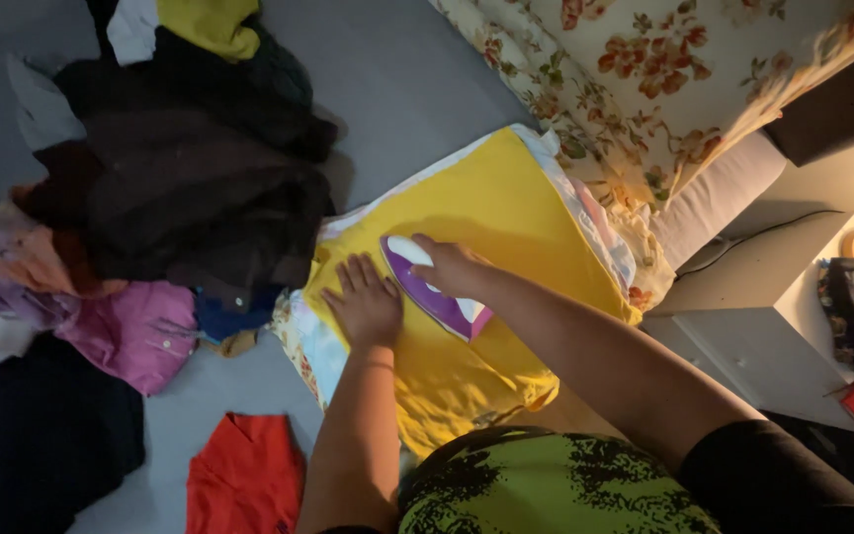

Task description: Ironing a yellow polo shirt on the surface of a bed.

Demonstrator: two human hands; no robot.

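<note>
Overhead, a person's right hand [452, 265] is gripping a purple & white iron [434, 290] w/ fingers clenched round its handle, resting it on a yellow garment [506, 213] spread over what is probably a folded floral sheet on the floor. Left hand [366, 302] is pressing flat, fingers released, just beside the iron. Dark clothes pile [190, 178] is lying nearby.

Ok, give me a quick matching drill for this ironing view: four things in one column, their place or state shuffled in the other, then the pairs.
Things:
1. iron
2. left hand
3. red garment
4. dark clothes pile

Places or states:
A. lying on the grey surface near the bottom edge
B. pressed flat on the yellow cloth
C. heaped to the left of the yellow cloth
D. gripped by the right hand

Pairs: 1-D, 2-B, 3-A, 4-C
</note>
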